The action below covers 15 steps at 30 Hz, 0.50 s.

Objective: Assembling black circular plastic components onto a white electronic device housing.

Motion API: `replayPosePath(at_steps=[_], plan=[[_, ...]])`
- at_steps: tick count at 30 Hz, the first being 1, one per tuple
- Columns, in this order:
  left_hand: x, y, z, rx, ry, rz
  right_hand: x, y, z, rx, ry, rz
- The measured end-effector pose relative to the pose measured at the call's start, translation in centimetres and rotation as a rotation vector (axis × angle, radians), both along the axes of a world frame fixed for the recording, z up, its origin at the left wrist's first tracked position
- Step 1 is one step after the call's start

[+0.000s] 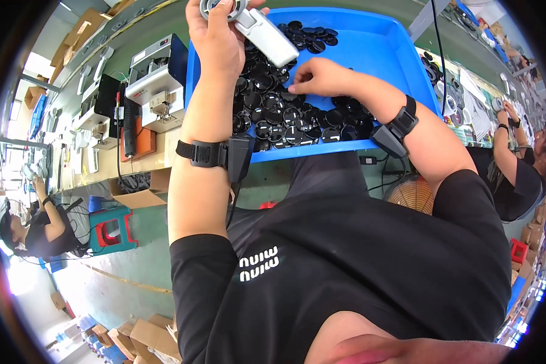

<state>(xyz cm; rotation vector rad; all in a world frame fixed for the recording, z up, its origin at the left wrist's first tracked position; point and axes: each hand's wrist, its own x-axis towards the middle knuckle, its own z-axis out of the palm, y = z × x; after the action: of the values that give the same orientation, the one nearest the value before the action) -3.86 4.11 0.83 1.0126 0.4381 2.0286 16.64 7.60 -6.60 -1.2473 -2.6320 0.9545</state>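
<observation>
Person sat at a bench [153, 160], blue tray [364, 51] right in front, near rim over the dark trousers [327, 176]. Left hand [217, 48] was up at the tray's far left corner, closed round a white device [267, 39]: ring-shaped head at the fingers, flat body slanting down to the right, over the tray. The ring was partly cut off by the top edge of my view.

Right hand [326, 77] was lower, over the middle of the tray, fingers curled, thumb and fingertips down at the discs [273, 115]; couldn't tell whether it had one pinched. Discs were black, round, glossy, some with pale marks or glints. They lay heaped along the tray's left and near sides, overlapping, with a smaller bunch by the far wall. Blue floor of the tray showed bare toward the far right.

Each forearm wore a black strap with a black box on it: left strap [201, 153], right strap [404, 120]. Black T-shirt [358, 249].

To the left on the bench: two machines, the nearer one [158, 79] grey and black, plus a black tool [129, 128] standing by an orange block [145, 141]. Open carton [141, 193] below, teal stool [129, 233] farther off. Co-workers at both sides, left one [51, 224] and right one [515, 176].
</observation>
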Motion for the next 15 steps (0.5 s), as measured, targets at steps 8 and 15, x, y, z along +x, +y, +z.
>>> replayPosePath(at_steps=[8, 15], plan=[[-0.5, 0.0, -0.9, 0.007, 0.093, -0.155, -1.3, -1.4, 0.0, 0.061, 0.091, 0.112], [-0.1, -0.3, -0.9, 0.119, 0.102, -0.253, -0.3, -2.1, 3.0, -0.173, 0.241, 0.128]])
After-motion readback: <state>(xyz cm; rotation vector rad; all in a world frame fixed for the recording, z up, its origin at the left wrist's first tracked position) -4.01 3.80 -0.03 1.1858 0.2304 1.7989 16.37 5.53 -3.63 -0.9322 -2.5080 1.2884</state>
